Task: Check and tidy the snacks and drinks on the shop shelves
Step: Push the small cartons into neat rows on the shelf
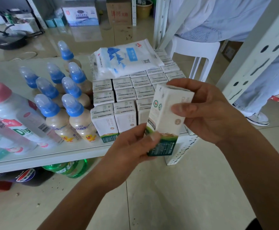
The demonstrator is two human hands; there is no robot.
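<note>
- Presently, the pink-capped bottles [7,113] at 9 o'clock on the shelf [52,153] look crowded and leaning; judged not yet straightened.
- Blue-capped bottles [65,103], toward 10 o'clock, stand upright in rough rows; judged near done.
- Milk cartons [123,97] at centre are packed in tidy rows, tops up. A white bag [125,58] lies flat on the rear rows at 12 o'clock; likely misplaced, left to move.
- Left hand [135,146], 6 o'clock: fingers and thumb curled round the green bottom end of the held carton [167,117].
- Held carton is off the shelf, just in front of the block's front right corner. Long axis near upright, slight lean: top points to 1 o'clock, green base to 7 o'clock.
- Right hand [206,113], 3 o'clock: thumb pressed on the front face, fingers wrapped behind the top end.
- Judgement: this carton is under inspection; returning it to the front row remains.
</note>
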